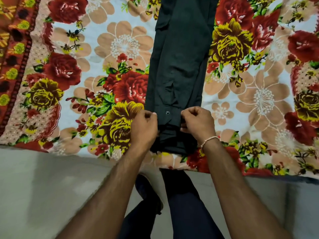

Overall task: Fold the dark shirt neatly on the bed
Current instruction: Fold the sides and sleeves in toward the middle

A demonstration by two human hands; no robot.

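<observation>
The dark shirt lies on the bed as a long narrow strip, running from the near edge up out of the top of the view. A small button shows close to its near end. That near end is turned over into a short fold. My left hand grips the left edge of this fold, fingers curled into the cloth. My right hand, with a thin bracelet on the wrist, grips the right edge the same way. Both hands sit side by side, close to the bed's front edge.
A floral bedsheet with red, yellow and peach flowers covers the bed. Its red patterned border runs along the left. The grey floor lies below the bed edge, with my dark-trousered legs standing on it.
</observation>
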